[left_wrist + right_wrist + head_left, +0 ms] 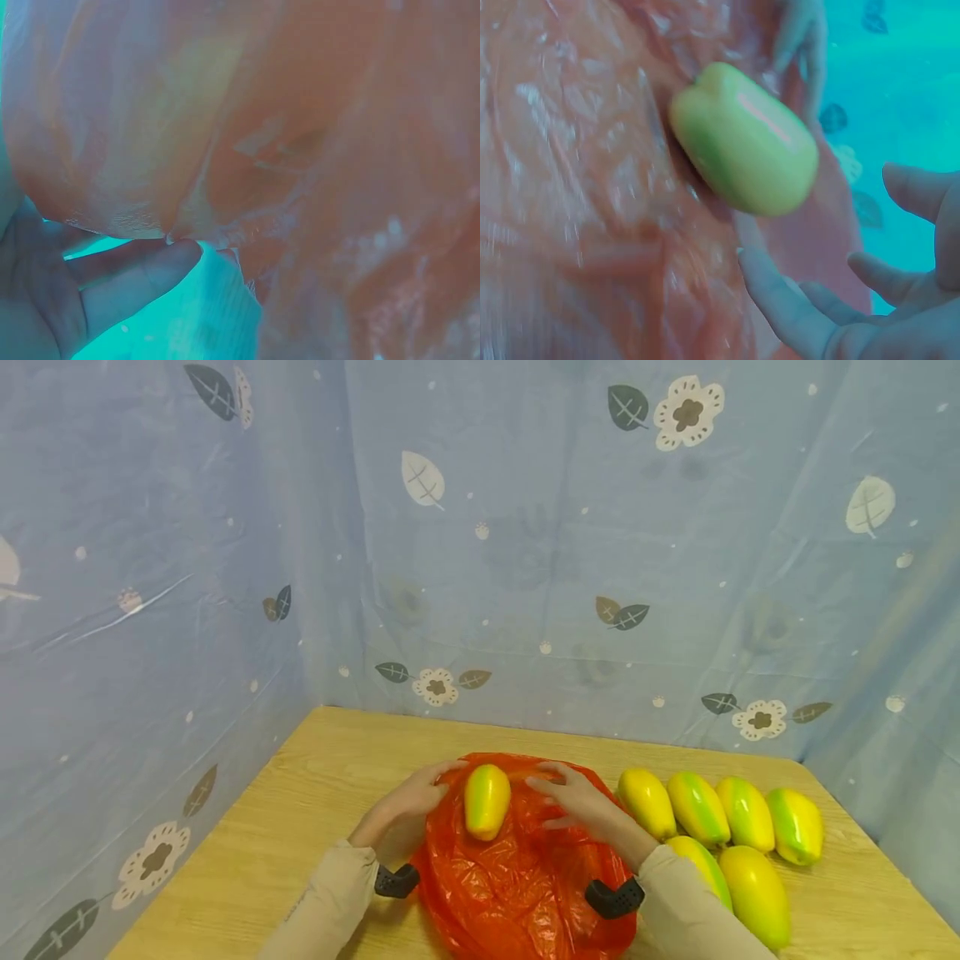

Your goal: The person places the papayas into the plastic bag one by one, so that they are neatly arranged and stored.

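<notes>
A red plastic bag (517,893) lies spread out in front of me. Over its far part is a glossy yellow fruit (487,802) with a green streak, papaya-shaped. My left hand (411,797) holds the bag's left edge; in the left wrist view, the fingers (142,274) meet the thin film at its rim, and the film hides part of the hand. My right hand (581,802) hovers above the bag's right side, fingers spread and holding nothing. In the right wrist view, the fruit (742,142) is apart from those fingertips (754,270).
Several more yellow-green fruits (795,827) lie in two rows to the right of the bag, close to my right forearm. Underneath is a light wooden table (315,793). A blue patterned curtain (525,568) stands along its back and sides.
</notes>
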### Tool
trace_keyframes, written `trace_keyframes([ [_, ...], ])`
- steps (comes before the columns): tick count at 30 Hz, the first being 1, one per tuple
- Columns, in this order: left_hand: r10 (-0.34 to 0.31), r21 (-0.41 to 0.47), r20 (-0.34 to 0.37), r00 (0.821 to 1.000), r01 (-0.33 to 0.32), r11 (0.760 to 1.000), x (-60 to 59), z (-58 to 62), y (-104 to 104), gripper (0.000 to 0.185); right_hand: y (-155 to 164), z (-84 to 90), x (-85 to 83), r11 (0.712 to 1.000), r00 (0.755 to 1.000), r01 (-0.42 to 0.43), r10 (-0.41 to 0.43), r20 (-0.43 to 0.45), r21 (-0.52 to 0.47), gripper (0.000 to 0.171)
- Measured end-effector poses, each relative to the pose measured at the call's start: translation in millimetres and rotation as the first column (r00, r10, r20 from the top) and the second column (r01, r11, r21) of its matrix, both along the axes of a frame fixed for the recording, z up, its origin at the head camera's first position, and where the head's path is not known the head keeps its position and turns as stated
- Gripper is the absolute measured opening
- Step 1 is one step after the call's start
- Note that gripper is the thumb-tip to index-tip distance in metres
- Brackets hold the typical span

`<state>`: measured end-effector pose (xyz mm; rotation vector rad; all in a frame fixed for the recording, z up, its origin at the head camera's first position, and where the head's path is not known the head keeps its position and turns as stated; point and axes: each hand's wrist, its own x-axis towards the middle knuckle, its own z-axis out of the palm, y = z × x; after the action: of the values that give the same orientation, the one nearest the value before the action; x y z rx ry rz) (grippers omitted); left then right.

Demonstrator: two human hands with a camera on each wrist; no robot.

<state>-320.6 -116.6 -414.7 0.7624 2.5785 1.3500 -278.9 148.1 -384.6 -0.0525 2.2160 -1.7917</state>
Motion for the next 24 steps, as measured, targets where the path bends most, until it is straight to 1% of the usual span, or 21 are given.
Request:
trace_keyframes([
  [6, -0.013, 0.000, 0.006, 1.000, 0.013, 1.000, -1.2, 0.3, 0, 0.044, 34, 9.5, 8.6, 1.000, 1.000, 0.010, -0.011, -0.021, -0.006, 0.063],
  [11, -0.003, -0.013, 0.006, 1.000, 0.003, 1.000, -1.2, 0.5, -1, 0.045, 59, 15.7, 14.0, 1.000, 0.999, 0.020, -0.021, -0.033, -0.022, 0.064],
  [15, 0.000, -0.025, -0.005, 1.000, 0.000, 1.000, -1.1, 2.7, -1, 0.047, 78, 23.7, 20.6, 1.000, 0.999, 0.008, -0.008, -0.054, -0.003, 0.064],
  [19, -0.004, -0.025, -0.010, 1.000, 0.003, 1.000, -1.9, 3.4, -1, 0.047, 95, 31.8, 28.3, 1.000, 0.999, 0.007, -0.007, -0.054, 0.005, 0.065],
  [24, -0.017, -0.007, -0.002, 1.000, 0.017, 1.000, -2.2, 2.6, -1, 0.046, 117, 37.3, 37.1, 1.000, 0.999, 0.031, -0.031, -0.037, 0.005, 0.066],
])
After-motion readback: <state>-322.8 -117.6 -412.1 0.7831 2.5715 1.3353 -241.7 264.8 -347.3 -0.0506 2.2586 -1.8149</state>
